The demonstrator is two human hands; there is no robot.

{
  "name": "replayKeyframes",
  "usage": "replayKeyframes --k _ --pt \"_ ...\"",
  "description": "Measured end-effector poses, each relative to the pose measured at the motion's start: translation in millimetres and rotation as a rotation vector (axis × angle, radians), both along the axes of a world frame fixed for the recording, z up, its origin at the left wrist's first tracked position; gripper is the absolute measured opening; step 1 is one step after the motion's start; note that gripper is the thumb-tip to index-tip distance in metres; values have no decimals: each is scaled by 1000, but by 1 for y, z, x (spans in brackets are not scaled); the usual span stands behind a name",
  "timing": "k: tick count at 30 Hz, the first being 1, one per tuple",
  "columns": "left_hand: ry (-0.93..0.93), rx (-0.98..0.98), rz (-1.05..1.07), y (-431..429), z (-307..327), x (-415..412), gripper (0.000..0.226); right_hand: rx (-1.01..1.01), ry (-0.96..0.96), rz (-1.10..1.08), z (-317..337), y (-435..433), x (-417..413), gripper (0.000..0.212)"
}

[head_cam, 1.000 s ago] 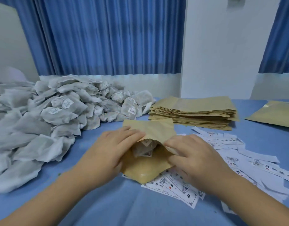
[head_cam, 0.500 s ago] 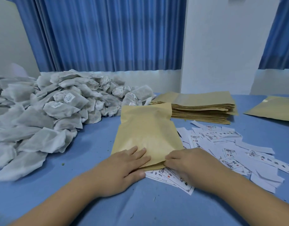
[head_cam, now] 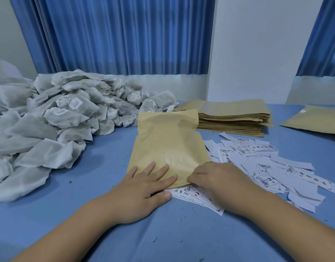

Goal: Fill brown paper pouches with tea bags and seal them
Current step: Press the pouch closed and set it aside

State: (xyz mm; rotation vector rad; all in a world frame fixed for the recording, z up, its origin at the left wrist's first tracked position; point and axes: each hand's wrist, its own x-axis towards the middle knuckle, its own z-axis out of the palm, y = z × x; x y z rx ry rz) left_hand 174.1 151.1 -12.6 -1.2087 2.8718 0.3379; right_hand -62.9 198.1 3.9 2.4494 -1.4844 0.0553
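Head view was taken up by one brown paper pouch [head_cam: 166, 144] laid flat on the blue tablecloth [head_cam: 106, 233], just in front of the person, between the heap of tea bags [head_cam: 49, 125] on the left and the scattered paper labels [head_cam: 267, 167] on the right, a few of which were overlapped by its near edge. Its long axis was pointed away from the person, leaning slightly to the right at the far end, where a creased edge was turned toward the stack of empty pouches [head_cam: 233, 120]. The left hand [head_cam: 144, 188] was spread flat, fingers straight, and pressed on the near left corner; the right hand [head_cam: 221, 182] was curled at the near right corner, the edge seemingly pinched between thumb and fingertips. A gentle swell in the paper suggested that this pouch was already filled — the contents themselves were hidden — and the sealing of its near edge was judged to be under way, not finished. Much was judged to be left: the heap was large, the stack thick, and only one further pouch [head_cam: 314, 120] was seen set apart at the far right — whether sealed could not be told.
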Motion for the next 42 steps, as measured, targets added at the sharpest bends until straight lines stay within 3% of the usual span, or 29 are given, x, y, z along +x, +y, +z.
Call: replayKeyframes --k 7,10,14,19,23,27,30,32,38,42 --pt "159 -13 70 2 1 -7 42 -31 -93 -117 -4 -3 6 32" --pt "247 -210 144 6 5 -7 38 -61 -191 -152 -4 -4 5 26" --pt "300 -445 132 6 14 3 49 -95 -408 -149 2 -2 0 26" --pt "470 -676 35 -1 15 21 16 -198 -582 -102 11 -1 -13 17" --pt "588 -686 71 -5 11 28 28 -218 -489 -14 17 4 -22 5" --pt "653 -638 164 -7 5 28 7 -275 -355 28 21 7 -30 13" --pt "666 -630 150 -9 4 30 8 -345 -270 41 19 6 -26 22" --pt "683 -626 127 -7 5 31 21 -381 -223 35 17 5 -23 26" --pt "593 -626 114 -2 8 29 31 -418 -235 22 13 4 -22 28" --pt "575 -709 170 -1 7 27 12 -440 -234 35 13 4 -21 21"
